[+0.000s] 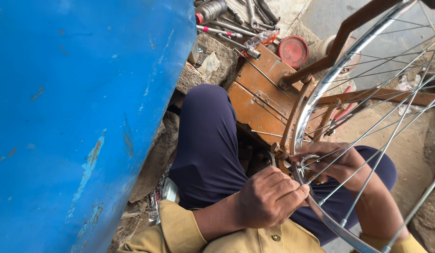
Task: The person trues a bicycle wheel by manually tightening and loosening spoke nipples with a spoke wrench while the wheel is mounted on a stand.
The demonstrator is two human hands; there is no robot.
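The left hand (270, 197) closes its fingers against the chrome rim (316, 100) of a spoked bicycle wheel; the right hand (331, 161) reaches through the spokes (381, 122) from the far side, fingertips on a small metal tool at the rim; the rim sits in a rusty brown truing stand (266, 93); loose spanners (236, 26) and a red round lid (293, 50) lie beyond it at the top edge; a blue painted surface (77, 117) fills the left side.

Your one head-worn camera looks steeply down and close onto your lap. Your left hand (269, 197) and right hand (337, 161) sit low, right of centre. A blue wall (81, 117) fills the left side.
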